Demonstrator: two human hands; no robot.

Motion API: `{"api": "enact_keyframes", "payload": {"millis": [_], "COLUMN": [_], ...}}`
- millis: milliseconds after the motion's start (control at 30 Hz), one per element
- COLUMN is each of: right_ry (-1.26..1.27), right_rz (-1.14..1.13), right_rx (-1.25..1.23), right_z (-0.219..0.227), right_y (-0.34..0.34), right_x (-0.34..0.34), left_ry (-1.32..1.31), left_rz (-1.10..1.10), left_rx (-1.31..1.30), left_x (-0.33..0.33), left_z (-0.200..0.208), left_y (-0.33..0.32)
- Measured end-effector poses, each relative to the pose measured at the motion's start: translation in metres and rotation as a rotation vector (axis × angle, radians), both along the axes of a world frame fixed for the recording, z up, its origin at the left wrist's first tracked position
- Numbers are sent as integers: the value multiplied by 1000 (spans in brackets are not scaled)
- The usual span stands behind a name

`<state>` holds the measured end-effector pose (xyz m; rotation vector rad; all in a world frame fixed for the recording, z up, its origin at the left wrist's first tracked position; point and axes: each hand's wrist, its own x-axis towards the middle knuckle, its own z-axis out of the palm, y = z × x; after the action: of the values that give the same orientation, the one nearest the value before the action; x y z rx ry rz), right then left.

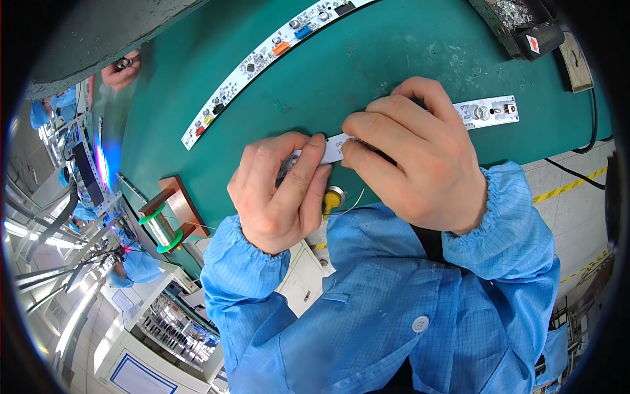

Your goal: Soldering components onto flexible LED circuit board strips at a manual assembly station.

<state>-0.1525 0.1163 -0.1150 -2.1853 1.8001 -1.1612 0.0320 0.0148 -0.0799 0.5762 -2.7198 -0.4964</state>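
A narrow white circuit board [485, 113] lies across the green mat in front of me, its right end showing round and small parts. My left hand [279, 190] is closed around the board's left end, thumb and fingers pinching it. Over the board's middle, my right hand [413, 154] is closed with its fingertips pressed on the strip; its fingers hide most of that stretch. A second, longer curved white circuit board [249, 69] with orange, blue, yellow and red connectors rests farther away. Below my left fingers sits a round yellow-and-metal part [333, 198], with a thin wire beside it.
A green-flanged spool of wire [161, 228] on a brown stand [187, 203] is at the left mat edge. At the far right stand a dark tray [508, 20] of metal scraps and a metal block [574, 62] with a cable. Another person's hand [122, 71] shows at the far left.
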Motion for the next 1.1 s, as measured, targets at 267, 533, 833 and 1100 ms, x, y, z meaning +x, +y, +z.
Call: {"api": "enact_keyframes", "payload": {"millis": [267, 533, 833, 1100], "right_ry": [-37, -55, -182, -162], "right_rz": [6, -4, 52, 56], "right_rx": [-46, -109, -317, -334], "right_z": [-1, 2, 16, 27], "right_y": [-2, -4, 0, 0], "right_x": [0, -3, -12, -11], "left_ry": [163, 398, 614, 486], "left_rz": [70, 294, 423, 362], "left_rx": [233, 321, 767, 731], "left_x": [7, 30, 74, 56], "left_z": [-6, 3, 9, 3], "left_y": [-1, -15, -54, -35]}}
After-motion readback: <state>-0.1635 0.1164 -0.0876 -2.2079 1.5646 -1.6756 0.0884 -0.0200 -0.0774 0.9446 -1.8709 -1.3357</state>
